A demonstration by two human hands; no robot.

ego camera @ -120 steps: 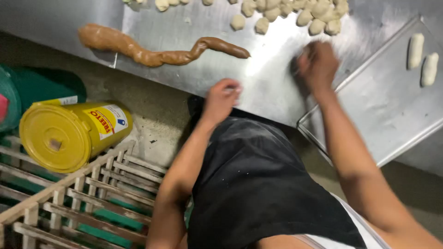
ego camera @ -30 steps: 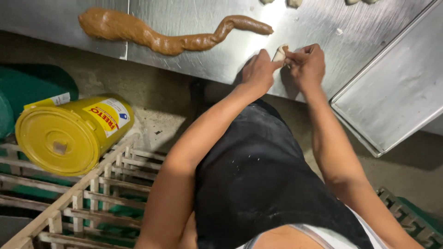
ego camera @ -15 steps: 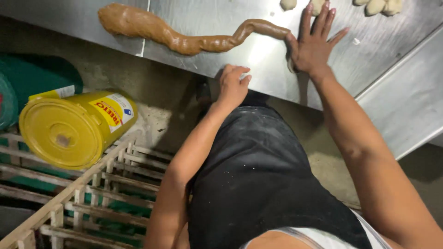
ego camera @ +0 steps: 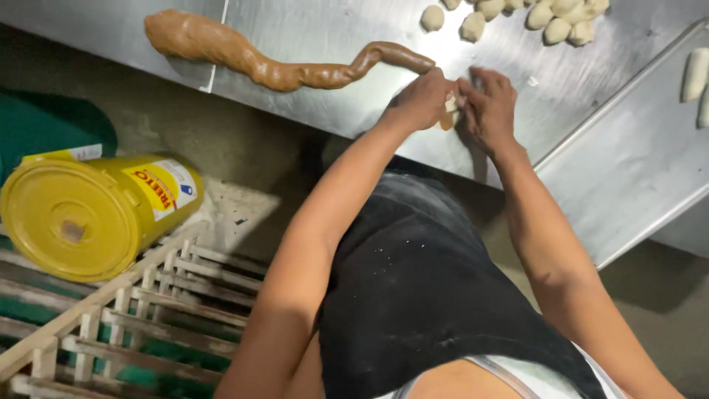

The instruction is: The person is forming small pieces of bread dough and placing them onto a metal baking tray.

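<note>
1. Head view, nearest first: my black apron [ego camera: 421, 295] fills the lower middle, dusted with flour, and both my bare forearms reach up and away from it toward the worktop [ego camera: 325, 37].
2. To my left, low down, a yellow plastic drum [ego camera: 88, 214] lies on its side against a green container [ego camera: 52, 129], with a slatted wooden rack [ego camera: 125, 310] below it on the floor.
3. My left hand [ego camera: 422, 100] and right hand [ego camera: 489, 107] meet at the near edge of the steel worktop, fingers curled in on a small dough piece [ego camera: 449, 111] pinched between them; both hands grip it, and it is mostly hidden.
4. That piece sits right at the tip of the long brown dough rope [ego camera: 295, 70], whose long axis runs away to my left along the worktop, thickening at its far end. My left hand is the nearer one to the rope's end, touching or just beside it; I cannot tell which.
5. Farther off, pale dough balls [ego camera: 546, 18] cluster near the top edge, and to my right a metal baking tray [ego camera: 635, 148] holds pale shaped pieces [ego camera: 694, 74].
</note>
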